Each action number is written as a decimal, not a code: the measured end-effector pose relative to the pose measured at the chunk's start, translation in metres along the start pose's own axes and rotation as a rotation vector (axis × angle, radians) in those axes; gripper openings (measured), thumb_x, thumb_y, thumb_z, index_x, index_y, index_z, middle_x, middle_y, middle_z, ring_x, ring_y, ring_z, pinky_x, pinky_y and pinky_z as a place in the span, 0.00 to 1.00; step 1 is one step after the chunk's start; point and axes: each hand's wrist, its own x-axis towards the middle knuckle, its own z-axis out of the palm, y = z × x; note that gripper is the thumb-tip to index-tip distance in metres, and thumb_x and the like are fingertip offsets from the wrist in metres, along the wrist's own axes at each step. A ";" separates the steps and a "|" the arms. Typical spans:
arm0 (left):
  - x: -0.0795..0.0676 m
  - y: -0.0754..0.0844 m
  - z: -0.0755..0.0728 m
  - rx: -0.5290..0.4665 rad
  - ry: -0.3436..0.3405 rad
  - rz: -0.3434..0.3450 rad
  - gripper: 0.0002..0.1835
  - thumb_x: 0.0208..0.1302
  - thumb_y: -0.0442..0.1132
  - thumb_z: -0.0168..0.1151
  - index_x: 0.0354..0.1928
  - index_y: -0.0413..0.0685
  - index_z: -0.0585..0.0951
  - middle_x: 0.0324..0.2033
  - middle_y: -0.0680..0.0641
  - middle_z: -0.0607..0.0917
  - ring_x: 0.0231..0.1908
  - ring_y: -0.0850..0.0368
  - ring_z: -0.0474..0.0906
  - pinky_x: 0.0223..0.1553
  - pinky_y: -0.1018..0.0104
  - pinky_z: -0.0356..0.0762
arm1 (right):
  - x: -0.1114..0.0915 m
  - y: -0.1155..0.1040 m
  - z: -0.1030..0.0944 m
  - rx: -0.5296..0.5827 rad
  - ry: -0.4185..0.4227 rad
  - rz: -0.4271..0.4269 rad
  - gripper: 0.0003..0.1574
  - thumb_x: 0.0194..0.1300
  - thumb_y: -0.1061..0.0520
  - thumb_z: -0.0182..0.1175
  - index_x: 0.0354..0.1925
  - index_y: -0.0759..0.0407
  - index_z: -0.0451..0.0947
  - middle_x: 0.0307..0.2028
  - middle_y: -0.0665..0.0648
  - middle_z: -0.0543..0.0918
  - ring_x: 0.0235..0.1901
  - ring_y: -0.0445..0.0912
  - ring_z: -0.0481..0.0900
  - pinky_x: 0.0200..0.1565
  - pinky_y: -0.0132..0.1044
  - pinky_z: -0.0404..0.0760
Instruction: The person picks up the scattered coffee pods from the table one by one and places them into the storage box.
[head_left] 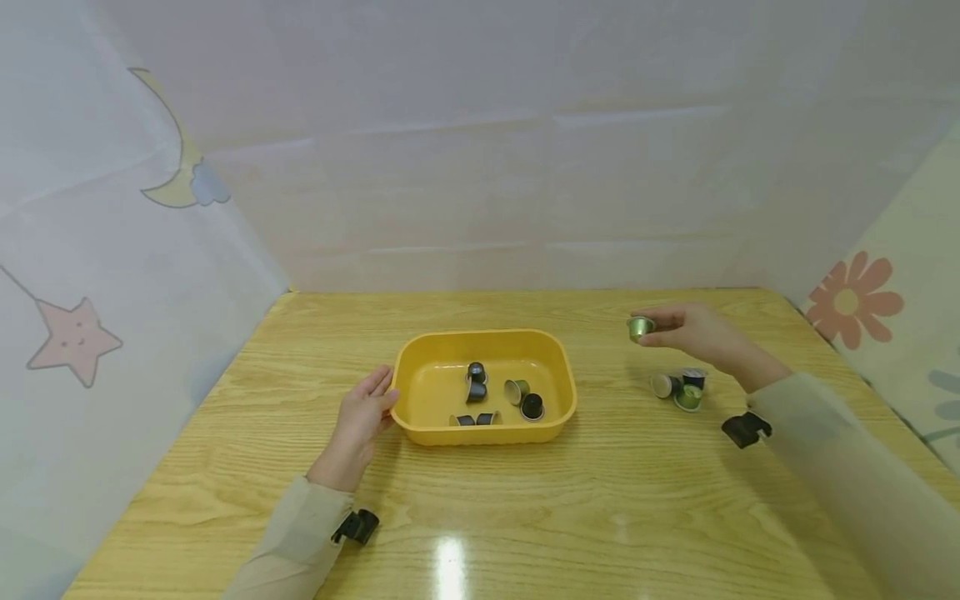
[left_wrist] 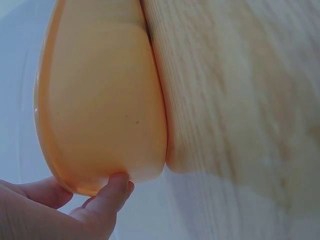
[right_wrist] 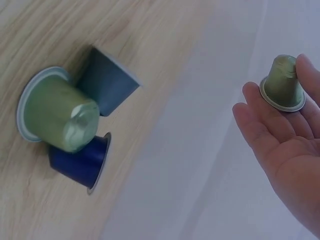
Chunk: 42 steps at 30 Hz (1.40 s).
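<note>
Sleeves (head_left: pixel 862 492) came nearest, over open counter (head_left: pixel 540 508); beyond, the left hand (head_left: pixel 360 417) pinched the yellow tray (head_left: pixel 480 435) by its rim, where a tug might have tipped it. Rightward, three loose capsules (head_left: pixel 687 397) could have scattered if knocked. Farther back, the right hand (head_left: pixel 701 337) pinched a green capsule (head_left: pixel 639 331) midair, liable to drop if fingertips slipped; open room led trayward, the counter's back edge (head_left: pixel 525 291) behind.

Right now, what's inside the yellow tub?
Five dark capsules and one green capsule show in the yellow tub. Its near wall covers part of two dark ones, so I can't see what's low behind it.
</note>
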 end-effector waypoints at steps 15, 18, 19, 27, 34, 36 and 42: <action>0.000 0.001 0.000 -0.018 -0.016 0.008 0.30 0.75 0.28 0.45 0.75 0.40 0.53 0.73 0.43 0.57 0.69 0.46 0.60 0.64 0.49 0.63 | 0.009 -0.022 0.014 0.001 -0.031 -0.036 0.38 0.68 0.50 0.62 0.69 0.65 0.64 0.59 0.70 0.75 0.57 0.63 0.73 0.56 0.58 0.72; 0.000 0.002 0.000 -0.016 -0.023 0.013 0.30 0.75 0.28 0.45 0.75 0.39 0.52 0.73 0.42 0.57 0.69 0.45 0.59 0.64 0.48 0.62 | 0.010 -0.026 0.017 0.003 -0.036 -0.038 0.37 0.68 0.51 0.62 0.69 0.65 0.65 0.59 0.69 0.75 0.57 0.62 0.74 0.55 0.57 0.73; 0.000 0.002 0.000 -0.015 -0.025 0.015 0.30 0.75 0.28 0.45 0.75 0.39 0.52 0.73 0.42 0.56 0.69 0.45 0.59 0.64 0.48 0.62 | 0.011 -0.028 0.019 0.002 -0.036 -0.039 0.37 0.68 0.51 0.63 0.68 0.64 0.66 0.58 0.69 0.76 0.56 0.62 0.75 0.55 0.57 0.73; -0.001 0.002 -0.002 -0.024 -0.033 0.022 0.30 0.75 0.28 0.45 0.75 0.38 0.51 0.73 0.41 0.57 0.69 0.43 0.60 0.65 0.48 0.61 | 0.014 -0.040 0.029 0.025 -0.045 -0.056 0.35 0.67 0.52 0.64 0.67 0.64 0.68 0.56 0.67 0.78 0.54 0.59 0.77 0.54 0.54 0.75; -0.001 0.001 -0.002 -0.026 -0.029 0.023 0.30 0.75 0.28 0.45 0.75 0.38 0.51 0.73 0.41 0.56 0.69 0.44 0.59 0.65 0.48 0.61 | 0.018 -0.052 0.036 0.066 -0.073 -0.064 0.36 0.66 0.51 0.64 0.67 0.63 0.69 0.57 0.65 0.79 0.56 0.58 0.76 0.55 0.53 0.74; -0.001 0.001 -0.002 -0.028 -0.030 0.024 0.30 0.75 0.28 0.45 0.75 0.38 0.52 0.73 0.41 0.56 0.69 0.44 0.59 0.65 0.49 0.61 | 0.021 -0.055 0.038 0.060 -0.079 -0.069 0.35 0.65 0.52 0.65 0.66 0.63 0.70 0.56 0.64 0.80 0.55 0.57 0.77 0.55 0.52 0.75; -0.001 0.001 -0.003 -0.027 -0.042 0.035 0.30 0.74 0.28 0.45 0.75 0.37 0.51 0.73 0.41 0.56 0.68 0.42 0.60 0.65 0.49 0.61 | 0.029 -0.059 0.045 0.055 -0.113 -0.089 0.32 0.66 0.57 0.64 0.65 0.65 0.70 0.54 0.66 0.80 0.54 0.57 0.77 0.53 0.48 0.78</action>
